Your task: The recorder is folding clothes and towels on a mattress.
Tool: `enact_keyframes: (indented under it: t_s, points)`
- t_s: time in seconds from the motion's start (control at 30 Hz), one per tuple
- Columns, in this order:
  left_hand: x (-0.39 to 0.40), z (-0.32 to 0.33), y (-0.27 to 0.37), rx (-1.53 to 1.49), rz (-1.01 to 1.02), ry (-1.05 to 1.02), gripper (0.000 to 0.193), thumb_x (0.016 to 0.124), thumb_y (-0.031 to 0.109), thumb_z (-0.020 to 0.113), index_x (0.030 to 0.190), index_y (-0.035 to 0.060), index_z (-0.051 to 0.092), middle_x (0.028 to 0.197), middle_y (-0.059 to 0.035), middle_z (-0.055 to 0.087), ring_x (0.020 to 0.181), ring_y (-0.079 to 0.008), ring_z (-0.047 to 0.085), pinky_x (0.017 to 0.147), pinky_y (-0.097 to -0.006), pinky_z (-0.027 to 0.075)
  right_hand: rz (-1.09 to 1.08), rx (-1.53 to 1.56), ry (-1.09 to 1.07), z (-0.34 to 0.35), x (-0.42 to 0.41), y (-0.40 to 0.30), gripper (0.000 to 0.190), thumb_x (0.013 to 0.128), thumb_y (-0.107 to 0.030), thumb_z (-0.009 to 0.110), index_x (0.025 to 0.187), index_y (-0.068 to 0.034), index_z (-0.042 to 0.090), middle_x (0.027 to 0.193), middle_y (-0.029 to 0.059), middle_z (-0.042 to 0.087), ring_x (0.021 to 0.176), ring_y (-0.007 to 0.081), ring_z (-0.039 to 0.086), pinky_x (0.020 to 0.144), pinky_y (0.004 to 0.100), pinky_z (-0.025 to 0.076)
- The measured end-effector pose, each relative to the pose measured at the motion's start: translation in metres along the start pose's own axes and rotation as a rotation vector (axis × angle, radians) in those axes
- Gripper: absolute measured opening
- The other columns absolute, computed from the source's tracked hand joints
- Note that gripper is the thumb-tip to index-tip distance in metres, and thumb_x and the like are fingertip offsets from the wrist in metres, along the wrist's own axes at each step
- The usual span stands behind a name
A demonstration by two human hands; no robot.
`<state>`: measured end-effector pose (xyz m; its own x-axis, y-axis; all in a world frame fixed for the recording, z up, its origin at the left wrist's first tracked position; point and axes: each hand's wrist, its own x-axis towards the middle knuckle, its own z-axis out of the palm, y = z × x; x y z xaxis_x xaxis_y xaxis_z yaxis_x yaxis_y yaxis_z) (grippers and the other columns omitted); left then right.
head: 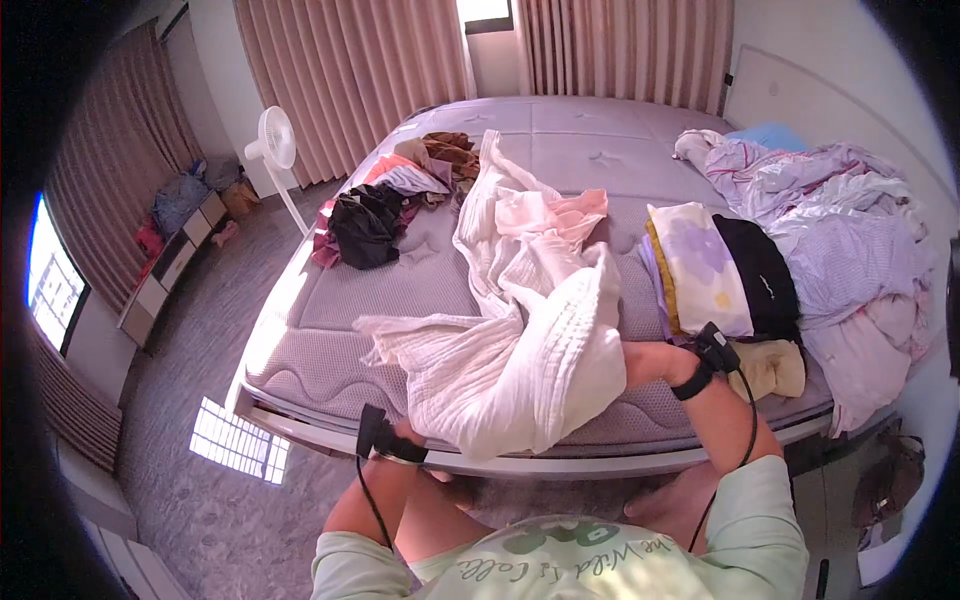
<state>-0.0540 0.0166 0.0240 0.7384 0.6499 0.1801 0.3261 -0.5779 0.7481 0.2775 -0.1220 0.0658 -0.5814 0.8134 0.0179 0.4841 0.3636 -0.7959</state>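
A crinkled white cloth, perhaps a garment, stretches up the mattress and bulges over its front edge, between my two hands. My left hand is at the cloth's lower left side, mostly covered by it. At the right side, my right hand reaches into the fabric, its fingers hidden behind the folds. Both hands appear to grip this cloth. A pink piece of fabric lies crumpled against its upper part. Just beyond my right wrist are a folded white cloth with purple flower print and a folded black garment.
A dark and coloured clothes heap lies on the mattress at left. Rumpled bedding covers the right side. A folded beige cloth sits by my right forearm. A white fan stands left of the bed.
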Motion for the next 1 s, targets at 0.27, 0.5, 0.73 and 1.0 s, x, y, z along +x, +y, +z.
enact_keyframes:
  t_s: [0.27,0.5,0.73,1.0]
  points:
    - [0.015,0.007,-0.012,0.003,-0.009,0.061,0.031,0.096,0.029,0.048,0.116,0.0064,0.054,0.107,-0.0178,0.064,0.093,-0.0358,0.063,0.079,-0.0445,0.05,0.009,0.192,-0.121,0.01,-0.012,-0.043,0.053,0.077,-0.016,0.076,0.126,-0.005,0.058,0.122,0.0127,0.063,0.111,0.025,0.06,0.098,0.0352,0.045]
    - [0.015,-0.003,-0.021,0.025,-0.032,0.079,0.031,0.097,0.029,0.048,0.117,0.0063,0.054,0.107,-0.0175,0.063,0.094,-0.0354,0.062,0.08,-0.0444,0.05,0.398,-0.827,0.487,-0.055,-0.023,-0.062,0.017,0.079,-0.017,0.065,0.09,-0.003,0.066,0.077,0.0175,0.062,0.073,0.0345,0.062,0.067,0.0395,0.05]
    - [0.022,0.013,-0.02,0.148,-0.011,0.126,0.032,0.097,0.03,0.048,0.117,0.0063,0.054,0.108,-0.0173,0.063,0.095,-0.0349,0.062,0.08,-0.0443,0.05,0.188,-0.607,0.814,-0.126,0.095,0.026,0.038,0.078,-0.019,0.071,0.112,-0.006,0.059,0.101,0.0141,0.062,0.085,0.0325,0.063,0.078,0.0394,0.051]
    - [0.033,0.027,-0.017,0.183,0.011,0.143,0.032,0.097,0.031,0.048,0.117,0.0062,0.054,0.108,-0.017,0.063,0.095,-0.0344,0.062,0.081,-0.0441,0.05,0.602,-0.673,0.77,-0.158,0.157,0.179,0.056,0.08,-0.032,0.069,0.127,-0.006,0.053,0.128,0.0186,0.055,0.118,0.0349,0.053,0.096,0.0411,0.046]
